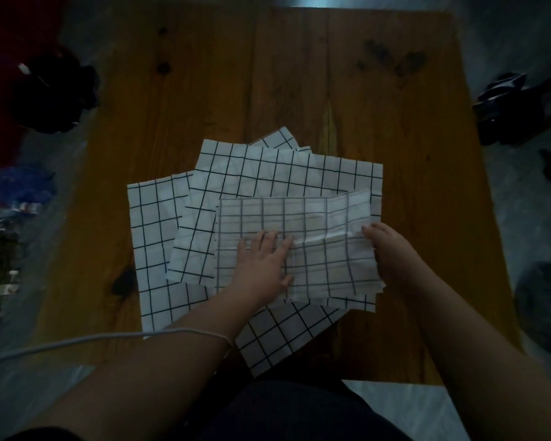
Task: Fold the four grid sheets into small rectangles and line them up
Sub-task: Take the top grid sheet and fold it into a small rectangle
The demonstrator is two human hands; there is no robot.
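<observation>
White gridded paper under both grips. Pressed flat on the top sheet with the left grip, fingers straight and spread, nothing clasped. Pinched that sheet's right edge with the right grip, thumb on top, remaining fingers tucked under and out of sight. Found the top sheet already doubled over, to judge by its fainter, overlapping lines and the soft crease across its middle; not yet a small rectangle. Lay on a fanned heap of loose sheets, all open and crooked, near the front middle of the wooden bench; could not count them surely where overlapped. Noted a white cord crossing the left forearm, and dark clutter on the floor either side, too dim to name.

Judged as the first sheet's folding, midway: one fold made, at least one more wanted. Next move, by that reading: anchor with the left grip, carry the right edge over to the left edge, match corners, then run fingers along the new crease. Called for care against dragging the heap below and against a skewed fold, grid lines serving as a guide. Nothing yet lined up; loose sheets not yet folded.
</observation>
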